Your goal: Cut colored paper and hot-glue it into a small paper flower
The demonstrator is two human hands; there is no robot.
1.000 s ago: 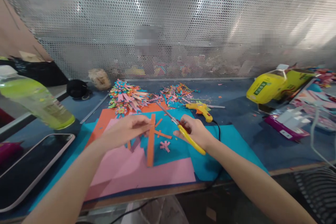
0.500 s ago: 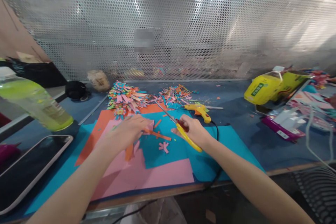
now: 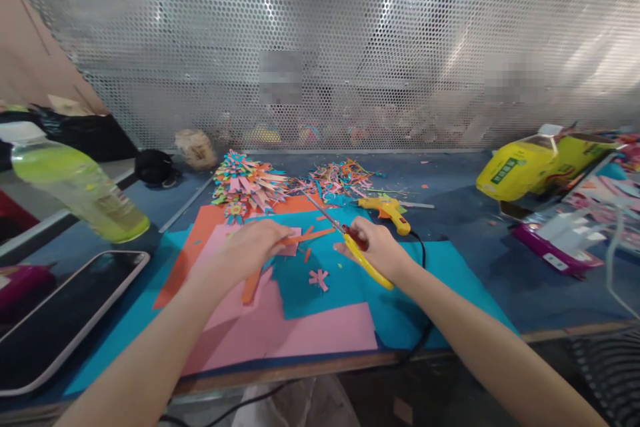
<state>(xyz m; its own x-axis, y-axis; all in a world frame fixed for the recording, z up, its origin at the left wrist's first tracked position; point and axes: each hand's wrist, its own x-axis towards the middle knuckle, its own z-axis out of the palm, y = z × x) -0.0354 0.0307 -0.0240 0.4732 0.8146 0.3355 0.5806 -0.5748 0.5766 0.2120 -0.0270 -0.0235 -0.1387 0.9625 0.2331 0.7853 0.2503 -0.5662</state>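
Note:
My left hand (image 3: 250, 250) is closed, pinching a thin orange paper strip (image 3: 307, 236) that points right toward the scissors' blades. A second orange strip (image 3: 250, 287) hangs below that hand over the pink sheet (image 3: 320, 333). My right hand (image 3: 377, 248) grips yellow-handled scissors (image 3: 350, 243) whose blades point up and left, close to the strip's end. A small pink cut-out flower (image 3: 318, 277) lies on the teal sheet (image 3: 440, 267) between my hands.
A yellow glue gun (image 3: 385, 208) with a black cord lies behind my right hand. Coloured paper flowers (image 3: 247, 183) and scraps (image 3: 340, 180) sit by the perforated metal screen. A green bottle (image 3: 75, 183) and a tablet (image 3: 55, 313) lie left; a yellow carton (image 3: 520, 163) lies right.
My left hand turned the long orange strip from upright to lying down and lifted a thin strip toward the scissors. My right hand with the scissors barely shifted.

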